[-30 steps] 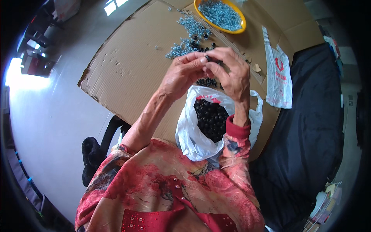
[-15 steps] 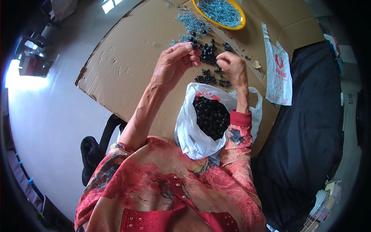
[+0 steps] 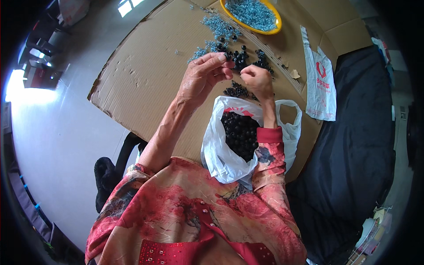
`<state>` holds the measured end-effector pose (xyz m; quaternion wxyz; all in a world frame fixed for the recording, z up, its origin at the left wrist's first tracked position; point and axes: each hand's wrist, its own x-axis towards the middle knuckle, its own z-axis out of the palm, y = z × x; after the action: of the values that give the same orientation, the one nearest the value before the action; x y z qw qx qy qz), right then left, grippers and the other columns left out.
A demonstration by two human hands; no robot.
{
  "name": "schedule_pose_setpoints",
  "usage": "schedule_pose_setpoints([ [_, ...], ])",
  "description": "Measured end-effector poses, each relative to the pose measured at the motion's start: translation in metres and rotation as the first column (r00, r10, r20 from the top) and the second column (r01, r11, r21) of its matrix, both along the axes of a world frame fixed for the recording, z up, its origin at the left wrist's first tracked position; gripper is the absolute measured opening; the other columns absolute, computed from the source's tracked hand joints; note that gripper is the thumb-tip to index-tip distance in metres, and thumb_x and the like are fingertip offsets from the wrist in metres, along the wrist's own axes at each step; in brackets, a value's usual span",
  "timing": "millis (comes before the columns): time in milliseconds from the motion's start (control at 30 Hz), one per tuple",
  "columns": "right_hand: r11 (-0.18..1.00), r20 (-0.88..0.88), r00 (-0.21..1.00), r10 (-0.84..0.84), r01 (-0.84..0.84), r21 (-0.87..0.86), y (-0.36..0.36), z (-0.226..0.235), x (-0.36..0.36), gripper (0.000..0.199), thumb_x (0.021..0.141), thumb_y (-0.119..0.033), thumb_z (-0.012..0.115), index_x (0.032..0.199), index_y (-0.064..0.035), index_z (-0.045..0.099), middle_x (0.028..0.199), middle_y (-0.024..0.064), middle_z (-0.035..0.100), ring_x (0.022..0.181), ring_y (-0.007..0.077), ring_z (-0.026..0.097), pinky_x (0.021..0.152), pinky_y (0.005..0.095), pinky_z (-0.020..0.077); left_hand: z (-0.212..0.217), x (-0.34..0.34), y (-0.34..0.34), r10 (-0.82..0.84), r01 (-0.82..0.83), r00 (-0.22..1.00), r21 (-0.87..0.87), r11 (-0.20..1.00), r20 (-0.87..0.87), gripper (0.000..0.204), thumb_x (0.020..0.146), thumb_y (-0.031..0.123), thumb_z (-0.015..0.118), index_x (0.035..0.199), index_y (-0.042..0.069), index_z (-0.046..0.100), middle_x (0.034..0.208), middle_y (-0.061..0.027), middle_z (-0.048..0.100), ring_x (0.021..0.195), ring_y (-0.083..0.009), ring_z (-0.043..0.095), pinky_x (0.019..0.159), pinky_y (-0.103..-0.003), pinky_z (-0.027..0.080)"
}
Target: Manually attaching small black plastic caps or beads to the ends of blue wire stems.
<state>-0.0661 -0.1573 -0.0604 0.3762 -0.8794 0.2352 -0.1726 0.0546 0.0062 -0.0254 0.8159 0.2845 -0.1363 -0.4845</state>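
Note:
Thumb and fingertips of my left hand [image 3: 204, 76] pinch a small round black piece [image 3: 228, 56], which looks like a bead. Close on its right, my right hand [image 3: 259, 82] is closed, its fingers curled inward; anything in them is hidden. Beyond the hands lie shiny black balls [image 3: 240, 60], with a pile of small black parts [image 3: 236, 90] nearer to me. Another cluster of dark parts [image 3: 263, 61] sits to the right. Under my right forearm, a white plastic bag [image 3: 215, 152] stands open, full of black balls [image 3: 240, 137].
A cardboard sheet [image 3: 145, 79] covers the work surface. At its far side are a yellow bowl [image 3: 279, 27] of tiny blue pieces and a loose blue scatter [image 3: 216, 25]. A flat white bag [image 3: 327, 104] lies right, beside black cloth [image 3: 357, 132].
My right hand has moved slightly left and toward me, nearer my left hand. My left hand has shifted slightly right and still pinches the black piece.

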Motion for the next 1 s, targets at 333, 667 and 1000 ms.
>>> schedule_pose_setpoints([
  [333,0.700,0.509,0.830,-0.227,-0.224,0.678,0.037,0.077,-0.004,0.013,0.081,-0.001,0.059,0.093,0.0027,0.061,0.083,0.0092,0.062,0.070,0.0150,0.061,0.069,0.0254,0.0496,0.016,-0.023,-0.002,-0.119,0.116,0.992,-0.070,0.991,-0.030,0.018,0.086,0.018,0.057,0.092,0.001,0.059,0.087,-0.0107,0.063,0.076,-0.0165,0.060,0.074,-0.033,0.049],
  [667,0.926,0.307,0.945,0.116,0.009,-0.378,0.064,0.121,-0.008,0.014,0.071,0.005,0.062,0.084,-0.0001,0.062,0.080,0.0094,0.060,0.073,0.0224,0.059,0.064,0.0291,0.0474,0.029,-0.027,0.000,-0.117,0.111,0.991,-0.085,0.990,-0.068,0.016,0.085,0.012,0.058,0.092,-0.002,0.059,0.080,-0.0077,0.062,0.072,-0.0139,0.059,0.072,-0.026,0.049],
  [1000,0.999,0.376,0.926,-0.026,0.011,0.041,0.060,0.131,-0.012,0.011,0.074,-0.001,0.064,0.084,0.0007,0.060,0.080,0.0047,0.061,0.072,0.0124,0.058,0.065,0.0257,0.0465,0.032,-0.026,0.003,-0.171,0.145,0.978,-0.205,0.968,-0.116,0.018,0.087,0.015,0.054,0.098,0.001,0.058,0.088,-0.0116,0.063,0.079,-0.0181,0.061,0.078,-0.033,0.051],
])
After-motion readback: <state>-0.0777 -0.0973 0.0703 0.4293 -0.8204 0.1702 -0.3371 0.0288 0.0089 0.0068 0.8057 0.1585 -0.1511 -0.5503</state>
